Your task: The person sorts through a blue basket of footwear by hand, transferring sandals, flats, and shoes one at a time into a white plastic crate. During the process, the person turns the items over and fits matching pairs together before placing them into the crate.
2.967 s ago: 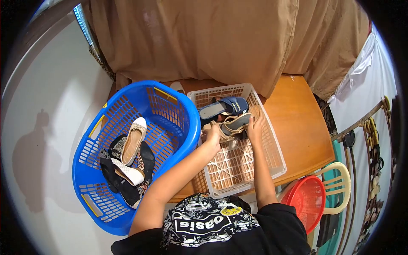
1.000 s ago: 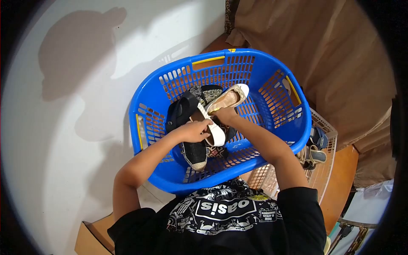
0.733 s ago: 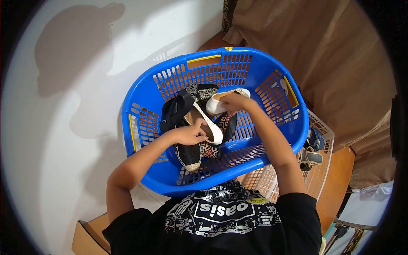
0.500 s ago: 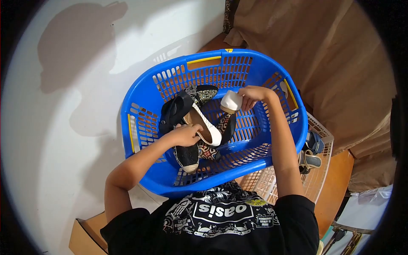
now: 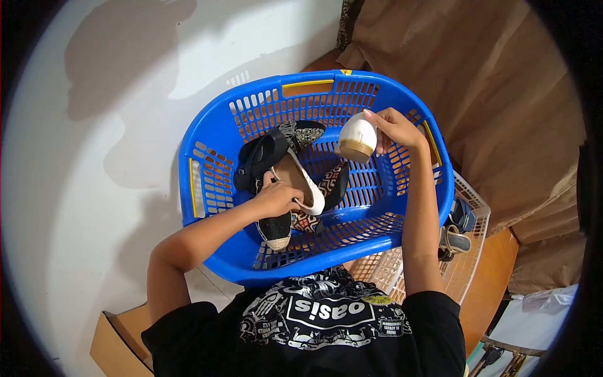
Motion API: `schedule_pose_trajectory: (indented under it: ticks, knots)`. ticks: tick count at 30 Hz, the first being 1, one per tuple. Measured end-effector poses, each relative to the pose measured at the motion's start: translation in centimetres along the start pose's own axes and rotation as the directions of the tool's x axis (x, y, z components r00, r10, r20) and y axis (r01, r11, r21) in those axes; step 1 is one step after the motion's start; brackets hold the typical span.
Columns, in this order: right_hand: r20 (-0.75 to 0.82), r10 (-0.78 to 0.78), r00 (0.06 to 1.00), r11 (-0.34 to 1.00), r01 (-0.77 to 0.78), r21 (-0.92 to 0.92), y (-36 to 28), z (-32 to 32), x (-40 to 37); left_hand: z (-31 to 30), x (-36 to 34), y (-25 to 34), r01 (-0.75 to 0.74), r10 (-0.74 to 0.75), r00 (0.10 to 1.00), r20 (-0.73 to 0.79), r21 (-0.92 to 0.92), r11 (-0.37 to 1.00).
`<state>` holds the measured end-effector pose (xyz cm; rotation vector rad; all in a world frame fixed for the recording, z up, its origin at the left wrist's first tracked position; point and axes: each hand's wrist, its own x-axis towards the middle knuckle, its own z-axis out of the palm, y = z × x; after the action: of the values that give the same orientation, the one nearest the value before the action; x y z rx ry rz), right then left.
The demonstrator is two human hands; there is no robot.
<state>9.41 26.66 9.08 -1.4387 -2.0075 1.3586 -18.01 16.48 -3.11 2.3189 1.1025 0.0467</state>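
My right hand [image 5: 397, 130] pinches a white shoe [image 5: 358, 136] by its edge. That shoe is raised over the right part of a blue plastic basket [image 5: 217, 267], its rounded end and tan sole edge towards me. Inside the basket, my left hand [image 5: 279, 197] is closed on the rim of another white flat shoe [image 5: 316, 200] with a tan insole. Beside it lie a black strapped shoe [image 5: 259, 160], a black espadrille [image 5: 275, 234] with a rope toe and a black patterned shoe [image 5: 308, 134]. Orange-and-black patterned shoes [image 5: 333, 183] lie partly hidden beneath.
A pale plastic crate [image 5: 468, 267] holding sandals [image 5: 455, 240] stands under the basket's right side. Brown cloth [image 5: 465, 81] hangs at the right. A white wall [image 5: 125, 207] is on the left, with a cardboard box [image 5: 119, 339] at lower left.
My right hand has lifted its white shoe slightly up and to the right, tilting it so more sole edge shows. My left hand stays at the other white shoe.
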Motion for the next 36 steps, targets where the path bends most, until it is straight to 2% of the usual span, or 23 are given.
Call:
schedule_pose_trajectory:
  ticks: [1,3,5,7,9,11,12,15,18,19,21,22,25,28,29,31,35,36]
  knots:
    - [0.001,-0.004,1.0,1.0,0.004,-0.003,0.0,-0.2,-0.1,-0.7,0.0,0.4,0.002,-0.001,1.0,-0.005,0.002,1.0]
    - [-0.094,-0.083,0.992,0.986,0.095,0.133,0.2,-0.6,-0.6,-2.0,0.1,1.1,-0.061,0.064,0.989,-0.136,0.027,0.998]
    - [-0.081,-0.118,0.99,0.978,0.13,0.16,0.2,-1.3,-1.1,-3.2,-0.1,1.6,-0.05,0.053,0.992,-0.118,0.028,0.998]
    - [-0.14,-0.239,0.961,0.936,0.266,0.23,0.2,-1.3,-1.7,-5.0,-0.8,3.0,-0.026,0.017,0.986,-0.168,-0.053,0.998]
    - [-0.152,-0.229,0.961,0.93,0.263,0.256,0.5,-1.6,-1.9,-5.3,-1.1,3.8,-0.051,0.029,0.976,-0.214,-0.098,0.994]
    - [-0.144,-0.291,0.946,0.896,0.322,0.306,0.8,-1.7,-2.1,-6.5,-1.9,5.4,-0.195,0.171,0.948,-0.27,-0.065,0.979]
    - [-0.152,-0.29,0.945,0.895,0.324,0.305,1.2,-2.0,-2.0,-6.4,-2.0,5.2,-0.238,0.213,0.945,-0.249,-0.074,0.969]
    - [-0.165,-0.318,0.934,0.848,0.358,0.391,2.1,-2.4,-1.9,-6.7,-2.4,5.3,-0.365,0.304,0.909,-0.286,-0.192,0.911]
    - [-0.179,-0.328,0.928,0.819,0.374,0.436,1.6,-2.1,-2.2,-6.8,-2.1,5.4,-0.385,0.348,0.9,-0.262,-0.108,0.916]
    - [-0.162,-0.317,0.934,0.846,0.356,0.398,1.2,-1.9,-2.4,-6.5,-1.9,5.3,-0.384,0.347,0.901,-0.261,-0.106,0.917]
    - [-0.145,-0.3,0.943,0.872,0.333,0.358,0.7,-1.3,-2.5,-5.1,-1.3,4.7,-0.388,0.413,0.842,-0.347,0.143,0.91]
    - [-0.125,-0.281,0.951,0.889,0.307,0.34,0.5,-0.8,-2.2,-4.4,-1.0,4.1,-0.378,0.429,0.831,-0.355,0.205,0.903]
    - [-0.042,-0.28,0.959,0.903,0.278,0.326,0.6,0.8,-1.1,-3.7,-0.7,3.1,-0.297,0.383,0.853,-0.354,0.275,0.915]
    - [-0.023,-0.359,0.933,0.923,0.359,0.141,1.0,2.8,0.0,-3.9,-0.7,2.9,-0.277,0.35,0.853,-0.388,0.232,0.933]
    - [-0.02,-0.388,0.921,0.922,0.388,-0.019,1.1,3.3,0.3,-4.0,-0.8,2.9,-0.278,0.351,0.852,-0.389,0.234,0.932]
    - [0.078,-0.339,0.938,0.92,0.347,-0.181,-1.3,3.8,-0.6,-4.4,-0.8,2.8,-0.267,0.355,0.846,-0.397,0.262,0.928]
    - [0.114,-0.32,0.94,0.92,0.338,-0.2,-1.9,5.1,-0.6,-5.8,-1.2,3.0,-0.211,0.3,0.87,-0.391,0.256,0.944]
    - [0.121,-0.391,0.912,0.88,0.41,-0.241,-2.0,5.3,-0.5,-6.0,-1.3,3.0,-0.2,0.281,0.866,-0.413,0.227,0.953]
